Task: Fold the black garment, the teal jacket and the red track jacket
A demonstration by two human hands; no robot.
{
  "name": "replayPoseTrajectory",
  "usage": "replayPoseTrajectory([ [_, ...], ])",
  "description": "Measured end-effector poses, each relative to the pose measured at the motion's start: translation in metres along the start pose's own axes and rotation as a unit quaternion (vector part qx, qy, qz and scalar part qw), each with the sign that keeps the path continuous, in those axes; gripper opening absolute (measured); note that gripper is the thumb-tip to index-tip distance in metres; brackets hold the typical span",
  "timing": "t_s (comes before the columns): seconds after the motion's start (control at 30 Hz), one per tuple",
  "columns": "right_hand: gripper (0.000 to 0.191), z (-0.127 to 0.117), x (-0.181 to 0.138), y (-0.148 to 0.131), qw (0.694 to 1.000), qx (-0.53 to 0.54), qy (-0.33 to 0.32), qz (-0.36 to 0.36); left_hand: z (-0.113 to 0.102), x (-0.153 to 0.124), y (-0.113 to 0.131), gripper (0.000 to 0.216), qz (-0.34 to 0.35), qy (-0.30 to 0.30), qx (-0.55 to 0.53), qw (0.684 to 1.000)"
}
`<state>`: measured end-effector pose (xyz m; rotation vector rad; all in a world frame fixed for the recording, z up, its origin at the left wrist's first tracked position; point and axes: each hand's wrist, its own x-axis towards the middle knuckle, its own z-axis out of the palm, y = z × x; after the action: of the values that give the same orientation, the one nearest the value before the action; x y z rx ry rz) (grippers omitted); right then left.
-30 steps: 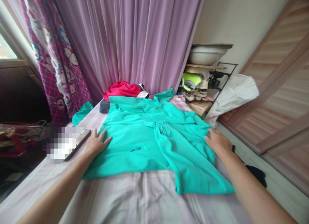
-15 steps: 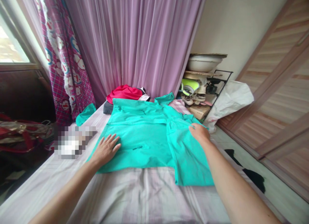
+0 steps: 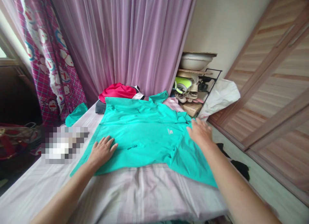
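Observation:
A teal jacket (image 3: 145, 137) lies spread over the bed, with a small zip on its body and a white logo on the chest. My left hand (image 3: 102, 151) rests flat on the jacket's left part, beside the zip, fingers stretched out. At the jacket's right edge, near the collar and sleeve, is my right hand (image 3: 200, 131); its fingers look spread over the cloth, with the thumb apart. Below that hand a sleeve slants toward the bed's near right edge, partly hidden by my right forearm.
Behind the jacket lies a pile of red clothing (image 3: 118, 92). A teal cloth piece (image 3: 76, 114) and a pixelated patch are on the left. Beyond the bed (image 3: 135, 198) stand a shoe rack (image 3: 213, 85) with a basin (image 3: 196, 61), a white bag (image 3: 223, 96) and a wooden wardrobe (image 3: 272, 72).
The sleeve that lay folded over the jacket front has shifted outward to the right, uncovering the white logo. My right hand has loosened from its grip on the cloth. The view has turned slightly right.

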<state>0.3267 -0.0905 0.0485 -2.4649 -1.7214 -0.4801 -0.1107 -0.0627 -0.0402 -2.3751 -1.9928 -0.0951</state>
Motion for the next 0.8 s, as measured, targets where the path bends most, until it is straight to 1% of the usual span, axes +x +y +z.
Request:
replayPoseTrajectory([
  [0.03,0.05,-0.003,0.001,-0.027,0.998,0.036,-0.003,-0.059,-0.003,0.003,0.008,0.058,-0.008,0.01,-0.003,1.0],
  [0.07,0.052,-0.004,0.001,-0.055,0.991,0.076,-0.022,-0.112,-0.004,0.006,0.017,0.058,-0.013,0.023,-0.007,1.0],
  [0.1,0.054,-0.002,0.0,-0.083,0.979,0.114,-0.052,-0.159,-0.005,0.009,0.025,0.058,-0.017,0.035,-0.012,0.999],
  [0.13,0.057,0.003,-0.002,-0.111,0.968,0.145,-0.086,-0.187,-0.004,0.012,0.033,0.059,-0.018,0.042,-0.015,0.999],
  [0.2,0.063,0.02,-0.007,-0.155,0.948,0.183,-0.147,-0.215,-0.002,0.016,0.045,0.06,-0.014,0.033,-0.017,0.999],
  [0.23,0.065,0.03,-0.009,-0.17,0.942,0.193,-0.17,-0.217,0.0,0.017,0.049,0.061,-0.011,0.021,-0.016,1.0],
  [0.27,0.067,0.041,-0.01,-0.178,0.939,0.197,-0.184,-0.213,0.002,0.017,0.05,0.062,-0.01,0.009,-0.016,1.0],
  [0.3,0.067,0.05,-0.01,-0.18,0.939,0.196,-0.194,-0.205,0.004,0.017,0.05,0.063,-0.009,-0.001,-0.017,1.0],
  [0.33,0.067,0.059,-0.007,-0.176,0.941,0.191,-0.199,-0.196,0.005,0.017,0.049,0.064,-0.008,-0.007,-0.018,1.0],
  [0.4,0.066,0.073,0.0,-0.148,0.95,0.171,-0.203,-0.164,0.008,0.017,0.046,0.065,-0.008,-0.007,-0.02,1.0],
  [0.43,0.066,0.078,0.005,-0.128,0.956,0.158,-0.204,-0.14,0.01,0.017,0.044,0.065,-0.007,-0.004,-0.02,1.0],
  [0.5,0.067,0.088,0.014,-0.08,0.967,0.13,-0.211,-0.05,0.012,0.018,0.042,0.066,-0.004,0.003,-0.019,1.0],
  [0.53,0.068,0.092,0.017,-0.057,0.97,0.118,-0.211,-0.017,0.012,0.018,0.042,0.066,-0.003,0.005,-0.019,1.0],
  [0.6,0.067,0.098,0.019,-0.019,0.973,0.107,-0.203,0.025,0.012,0.019,0.042,0.066,-0.002,0.002,-0.017,1.0],
  [0.63,0.067,0.1,0.019,-0.007,0.973,0.105,-0.2,0.035,0.011,0.019,0.043,0.066,-0.003,-0.002,-0.015,1.0],
  [0.7,0.067,0.1,0.018,0.003,0.973,0.105,-0.2,0.047,0.009,0.018,0.046,0.066,-0.006,-0.009,-0.012,1.0],
  [0.73,0.067,0.098,0.016,0.001,0.973,0.104,-0.201,0.05,0.007,0.018,0.047,0.065,-0.006,-0.01,-0.01,1.0],
  [0.8,0.068,0.089,0.01,-0.015,0.975,0.099,-0.196,0.043,0.005,0.016,0.049,0.064,-0.005,-0.004,-0.01,1.0],
])
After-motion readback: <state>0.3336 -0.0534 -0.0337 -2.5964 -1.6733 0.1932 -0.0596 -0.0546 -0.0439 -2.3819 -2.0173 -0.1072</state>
